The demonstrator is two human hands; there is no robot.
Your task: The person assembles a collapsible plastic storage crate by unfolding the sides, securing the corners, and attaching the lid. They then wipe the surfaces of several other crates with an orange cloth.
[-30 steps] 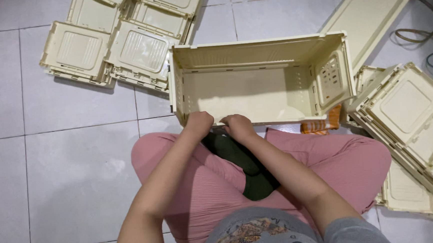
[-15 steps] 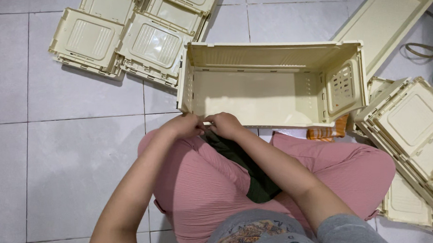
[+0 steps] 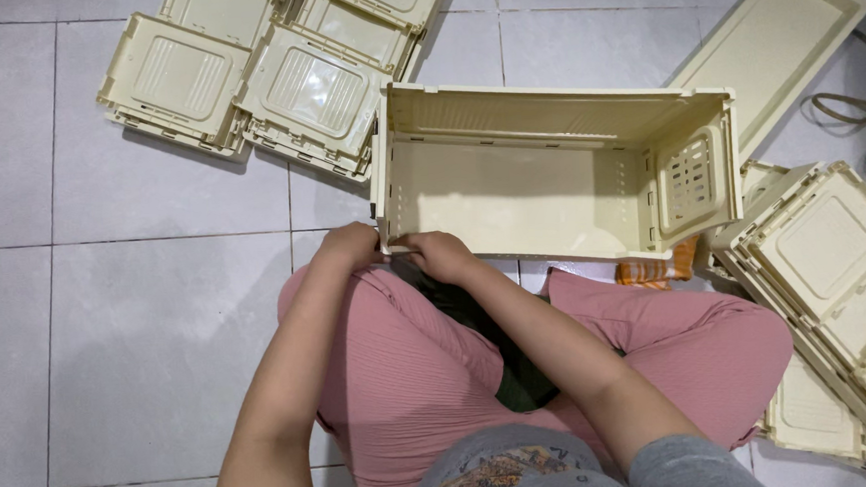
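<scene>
The left hand is curled in a loose fist against the near left corner of the cream plastic crate, its knuckles touching the corner post; whether the fingers actually pinch anything there cannot be told. The right hand lies just beside it, fingers bent and pressed onto the crate's near bottom edge, gripping that rim. The two hands almost touch. Compared with half a second ago, both have slid a little to the left along the edge, the left one now sitting right at the corner instead of inside it, and the crate has turned slightly clockwise.

The crate stands open on the tiled floor, right in front of the person's crossed legs in pink trousers; its slotted end panel is upright on the right side. Beyond its far left corner lies a heap of folded crate panels. A long flat lid rests to the far right, and another stack of folded panels sits at the right, near the knee.
</scene>
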